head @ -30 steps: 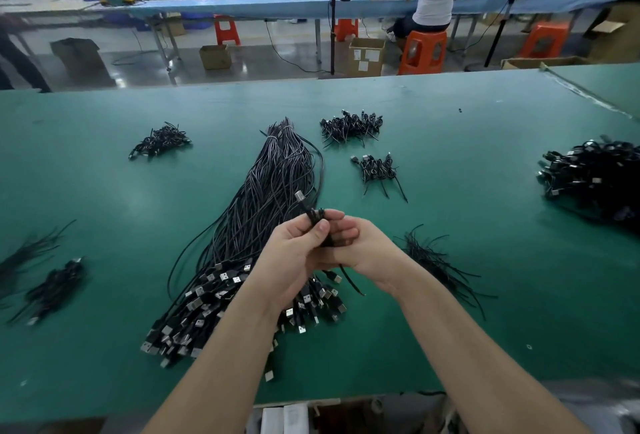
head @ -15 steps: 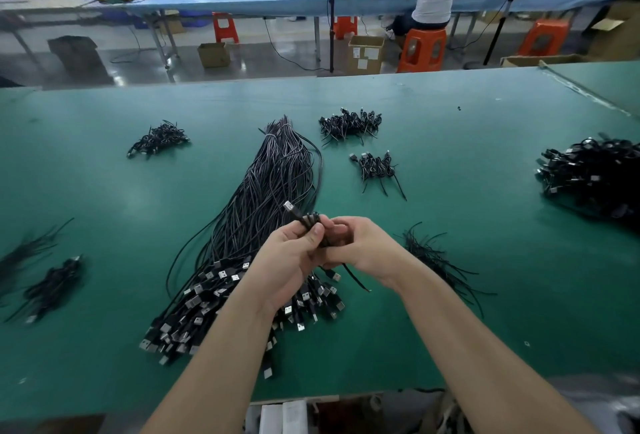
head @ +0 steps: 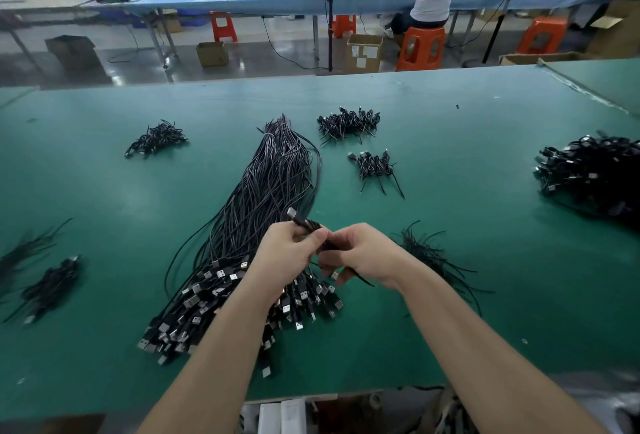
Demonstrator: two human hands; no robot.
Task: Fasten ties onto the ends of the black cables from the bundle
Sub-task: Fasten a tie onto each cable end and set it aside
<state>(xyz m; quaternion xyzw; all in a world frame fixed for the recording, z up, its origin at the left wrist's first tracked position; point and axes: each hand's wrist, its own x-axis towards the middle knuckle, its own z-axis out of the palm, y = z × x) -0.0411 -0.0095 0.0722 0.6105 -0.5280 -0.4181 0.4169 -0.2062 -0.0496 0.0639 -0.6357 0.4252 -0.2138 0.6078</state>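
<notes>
Left hand: the left hand (head: 289,253) has its fingers curled round a small folded black cable (head: 306,224), silver plug end poking up past the fingertips.
Right hand: the right hand (head: 360,255) is pinched onto the same coil from the other side, with a thin black tie tail (head: 360,279) sticking out below the fingers.
Where it is: held in the air just above the plug end of the big bundle of long black cables (head: 263,198) on the green table (head: 467,142).
Risk: the tie looks only half cinched, so if the left grip loosens the folds could spring open. The tail might also snag plugs underneath.
Looks: thin, floppy, glossy cord with a metal connector.
Further out: loose black ties (head: 433,253) just right of the hands, tied bunches (head: 348,121) further back.
</notes>
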